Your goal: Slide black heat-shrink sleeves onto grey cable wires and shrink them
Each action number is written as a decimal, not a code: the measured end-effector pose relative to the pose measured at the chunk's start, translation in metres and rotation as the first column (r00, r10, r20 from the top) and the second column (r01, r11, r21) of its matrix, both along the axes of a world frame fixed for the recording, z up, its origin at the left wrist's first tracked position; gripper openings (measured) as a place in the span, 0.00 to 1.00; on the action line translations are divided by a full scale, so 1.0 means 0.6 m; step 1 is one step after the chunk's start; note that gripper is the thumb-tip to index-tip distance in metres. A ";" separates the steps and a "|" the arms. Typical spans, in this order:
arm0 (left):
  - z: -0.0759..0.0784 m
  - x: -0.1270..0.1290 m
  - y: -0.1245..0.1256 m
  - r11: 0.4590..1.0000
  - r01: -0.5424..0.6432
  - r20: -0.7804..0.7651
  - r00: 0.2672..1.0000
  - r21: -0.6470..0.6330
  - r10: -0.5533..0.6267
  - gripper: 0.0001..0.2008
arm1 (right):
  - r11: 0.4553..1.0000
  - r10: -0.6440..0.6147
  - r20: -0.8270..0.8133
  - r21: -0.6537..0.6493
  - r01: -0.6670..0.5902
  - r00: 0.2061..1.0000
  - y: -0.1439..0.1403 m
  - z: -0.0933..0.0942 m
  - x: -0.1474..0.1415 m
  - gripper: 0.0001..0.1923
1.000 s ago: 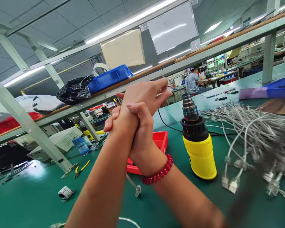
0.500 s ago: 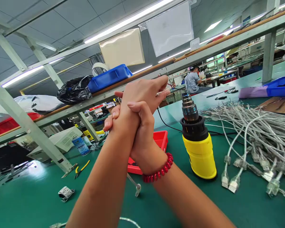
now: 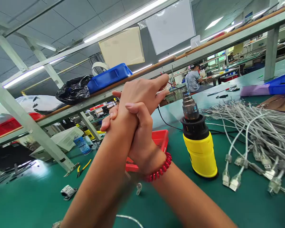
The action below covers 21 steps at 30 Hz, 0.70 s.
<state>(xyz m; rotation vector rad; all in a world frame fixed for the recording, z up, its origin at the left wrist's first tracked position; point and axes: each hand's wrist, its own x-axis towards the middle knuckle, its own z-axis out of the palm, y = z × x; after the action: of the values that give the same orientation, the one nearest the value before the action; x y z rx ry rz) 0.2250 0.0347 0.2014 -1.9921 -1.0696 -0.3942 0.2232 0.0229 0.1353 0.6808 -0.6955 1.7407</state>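
Gripping the left wrist (image 3: 123,128) with the right hand (image 3: 142,144), with the thumb hooked over the top and the fingertips showing on the far side. Wearing a red beaded bracelet (image 3: 160,170) on the right wrist. Holding the left hand (image 3: 142,92) raised above the green counter (image 3: 38,202), released and empty, with the fingers stretched out flat toward the right. Hovering both hands just in front of a shallow red plastic tray (image 3: 161,137); cannot tell what is lying in it, with the hands hiding most of it. Sitting just beside, to the right: a yellow heat gun with a black collar and a stepped metal nozzle (image 3: 199,152), standing upright on the counter. Spreading farther right: a loose heap of grey cables with clear plastic plugs (image 3: 251,126), lying bare on the counter. Resting at the far right edge: a blue plastic tray (image 3: 281,83), with contents too dim to tell. Sitting on the overhead shelf: a blue plastic bin (image 3: 109,77) with a coil of white strip poking up behind it, touching a crumpled black plastic bag (image 3: 73,90). Lying on the counter to the left: yellow-handled pliers (image 3: 83,167).
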 end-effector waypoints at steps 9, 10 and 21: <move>-0.001 0.008 0.008 0.999 -0.045 0.032 0.998 -0.016 0.046 0.14 | 0.996 -0.028 0.017 -0.081 0.029 0.999 -0.007 0.004 0.008 0.12; 0.000 0.008 0.008 0.999 -0.035 0.030 0.999 -0.015 0.035 0.14 | 0.996 -0.038 0.020 -0.083 0.039 0.999 -0.007 0.004 0.008 0.13; 0.001 0.010 0.025 0.993 0.055 -0.025 0.998 -0.109 -0.058 0.20 | 0.992 -0.004 -0.036 -0.126 -0.001 0.999 -0.005 0.004 0.012 0.12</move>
<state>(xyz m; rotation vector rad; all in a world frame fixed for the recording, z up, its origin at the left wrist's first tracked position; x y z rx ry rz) 0.2308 0.0499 0.2021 -2.1216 -1.0384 -0.3437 0.2304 0.0200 0.1375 0.6230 -0.5555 1.7506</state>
